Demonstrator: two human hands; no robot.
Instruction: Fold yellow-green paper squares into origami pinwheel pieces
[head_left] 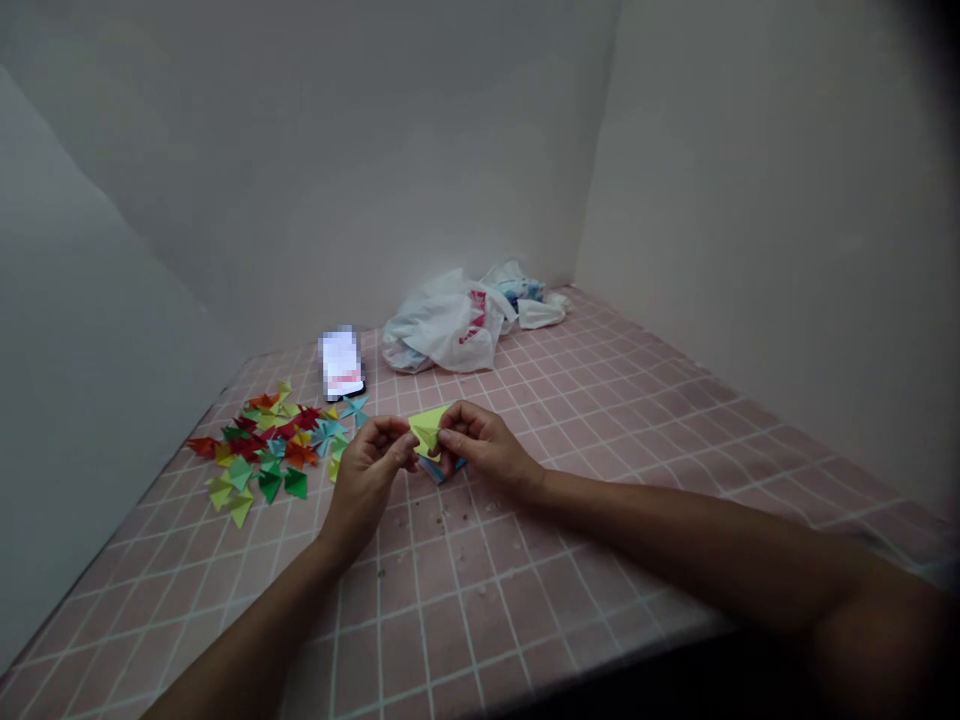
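A yellow sheet of origami paper [427, 428], partly folded, is held up between my two hands above the table. My left hand [373, 462] pinches its left edge between thumb and fingers. On the other side, my right hand [484, 452] grips the paper with thumb and forefinger; its other fingers are curled. Below the yellow paper, a little blue and pinkish paper [433, 470] shows on the table, mostly hidden by it and by my hands. To the left of my left hand lies a loose pile of folded paper pieces [268, 484] in red, orange, yellow, green and light blue.
A phone [341, 362] with a lit, blurred screen stands behind the paper pile. White plastic bags [450, 320] lie against the back wall. The table [570, 560] has a pink tile pattern with white lines, and walls border it left, back and right.
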